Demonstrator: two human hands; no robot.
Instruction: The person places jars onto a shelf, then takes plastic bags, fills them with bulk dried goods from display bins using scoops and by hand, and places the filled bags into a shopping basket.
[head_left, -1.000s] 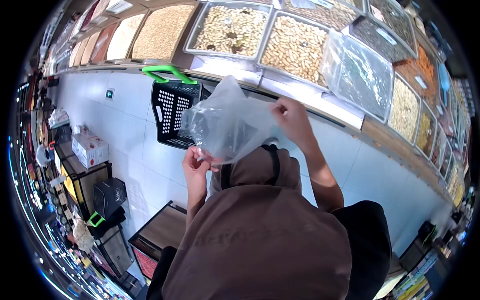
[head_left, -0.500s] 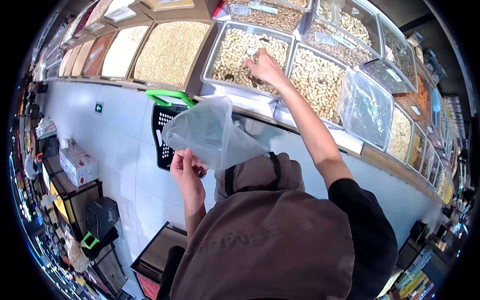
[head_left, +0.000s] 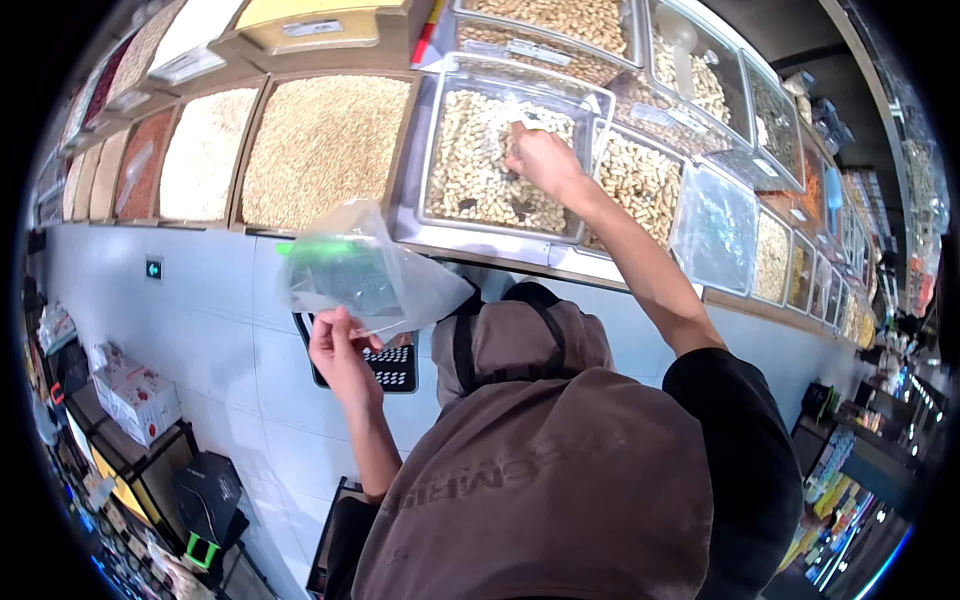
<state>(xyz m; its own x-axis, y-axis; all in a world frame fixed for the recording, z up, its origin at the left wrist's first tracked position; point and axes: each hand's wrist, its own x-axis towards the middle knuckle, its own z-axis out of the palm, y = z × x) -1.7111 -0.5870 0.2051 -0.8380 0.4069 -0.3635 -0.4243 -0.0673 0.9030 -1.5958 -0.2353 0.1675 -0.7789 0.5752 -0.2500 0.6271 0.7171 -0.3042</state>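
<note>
My left hand (head_left: 345,345) pinches the edge of a clear plastic bag (head_left: 400,285), which hangs open and wide in front of the counter. Through it show a green handle and part of a black basket (head_left: 395,368). My right hand (head_left: 545,162) reaches into a clear bin (head_left: 430,185) of peanuts in the shell (head_left: 470,160). Its fingers are curled together just over the nuts; what they hold, if anything, is hidden. A few dark pieces lie among the peanuts near the front of the bin.
Bins of pale grain (head_left: 325,140) line the counter to the left. A second peanut bin (head_left: 640,190) and a clear lid (head_left: 715,225) are on the right. A scoop (head_left: 682,60) stands in a rear bin. Boxes (head_left: 137,393) sit on a shelf at lower left.
The view has shifted, so the counter sits lower in it. My right hand stays in the peanut bin, its fingers now more curled. My left hand still holds the bag.
</note>
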